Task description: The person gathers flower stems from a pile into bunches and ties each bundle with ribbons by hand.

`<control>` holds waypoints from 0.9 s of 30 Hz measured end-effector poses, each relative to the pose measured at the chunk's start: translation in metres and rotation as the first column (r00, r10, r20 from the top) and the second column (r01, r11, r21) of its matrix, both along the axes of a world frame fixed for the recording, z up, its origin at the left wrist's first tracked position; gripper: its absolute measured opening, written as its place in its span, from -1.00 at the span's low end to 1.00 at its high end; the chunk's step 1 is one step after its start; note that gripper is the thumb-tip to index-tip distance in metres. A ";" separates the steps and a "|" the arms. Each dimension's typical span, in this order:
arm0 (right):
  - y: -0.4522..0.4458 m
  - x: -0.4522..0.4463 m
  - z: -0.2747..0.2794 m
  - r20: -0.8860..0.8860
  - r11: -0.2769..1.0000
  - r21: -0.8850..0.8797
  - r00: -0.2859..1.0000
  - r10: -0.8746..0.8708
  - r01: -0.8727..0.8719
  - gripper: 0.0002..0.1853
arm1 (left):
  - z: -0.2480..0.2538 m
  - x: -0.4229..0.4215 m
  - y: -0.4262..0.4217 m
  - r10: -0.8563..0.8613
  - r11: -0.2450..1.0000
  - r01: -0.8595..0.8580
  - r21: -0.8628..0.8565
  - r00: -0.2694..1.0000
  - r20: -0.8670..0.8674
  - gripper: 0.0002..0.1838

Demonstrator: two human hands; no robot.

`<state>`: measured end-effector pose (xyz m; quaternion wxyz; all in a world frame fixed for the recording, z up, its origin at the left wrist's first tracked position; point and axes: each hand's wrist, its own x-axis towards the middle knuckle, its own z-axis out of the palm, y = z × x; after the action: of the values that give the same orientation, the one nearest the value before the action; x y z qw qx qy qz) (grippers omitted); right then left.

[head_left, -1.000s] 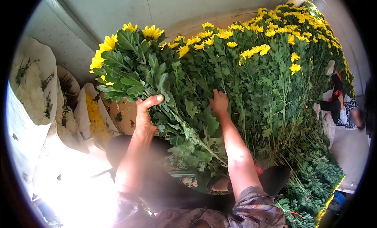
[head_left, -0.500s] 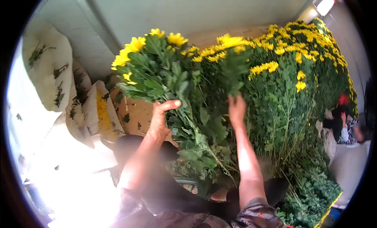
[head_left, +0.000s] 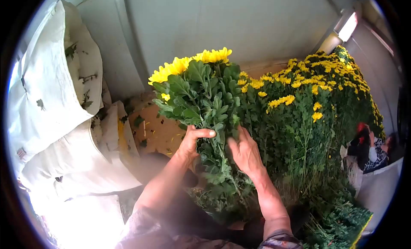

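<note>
A bunch of yellow chrysanthemums [head_left: 192, 94] stands upright in front of me, blooms at the top and leafy stems slanting down to the right. My left hand [head_left: 190, 144] is closed round its stems from the left, with the thumb lying across the front. On the right side of the bunch, my right hand [head_left: 247, 152] has its fingers curled on chrysanthemum stems among the leaves. Its thumb is blurred and its fingertips are partly hidden by foliage.
A large bank of cut yellow chrysanthemums [head_left: 299, 112] fills the right side against the wall. White sheets [head_left: 51, 107] with leaf scraps hang at the left. Petals and leaves litter the brown floor [head_left: 160, 131]. Another person [head_left: 372, 150] is at the far right.
My right hand has brought a chrysanthemum from the right over to the bunch and now touches it. The bunch looks fuller, and the view has shifted.
</note>
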<state>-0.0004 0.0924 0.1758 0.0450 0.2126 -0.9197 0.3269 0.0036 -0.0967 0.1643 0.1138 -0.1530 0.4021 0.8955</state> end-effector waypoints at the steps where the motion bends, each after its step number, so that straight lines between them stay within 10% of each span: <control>1: 0.000 0.007 0.009 -0.019 1.000 -0.002 1.000 -0.014 0.014 -0.38 | 0.007 0.000 -0.001 -0.039 0.999 0.038 -0.011 0.998 -0.056 -0.30; 6: 0.015 0.044 0.070 -0.218 0.988 0.156 0.976 0.030 0.004 0.10 | 0.067 0.019 0.022 -0.046 0.992 0.088 0.095 0.925 -0.377 -0.22; 10: 0.041 0.071 0.157 -0.548 0.994 -0.017 0.831 -0.097 0.105 -0.23 | 0.200 0.029 0.053 -0.298 0.927 0.093 -0.364 0.772 -0.561 -0.44; 16: 0.070 0.116 0.235 -0.689 0.898 -0.440 0.649 -0.323 -0.020 -0.51 | 0.355 0.080 0.123 -0.516 0.823 -0.174 -0.541 0.172 -0.839 -0.50; 21: 0.088 0.137 0.219 -0.550 0.699 -0.705 0.713 -0.435 -0.118 -0.67 | 0.389 0.118 0.202 -0.763 0.644 -0.323 -0.693 -0.211 -0.611 -0.27; 24: 0.094 0.157 0.159 -0.342 0.617 -0.787 0.831 -0.439 0.003 -0.63 | 0.360 0.113 0.243 -0.972 0.208 -0.607 -0.767 -0.043 -0.230 -0.32; 27: 0.083 0.199 0.076 0.061 0.456 -0.877 0.978 -0.201 0.149 -0.72 | 0.284 0.114 0.257 -0.987 -0.159 -0.480 -0.863 0.060 0.149 -0.28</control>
<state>0.1984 0.1753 0.2516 0.2043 0.0723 -0.6379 0.7390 0.1176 0.1605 0.4480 0.0624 0.5374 0.8382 0.0685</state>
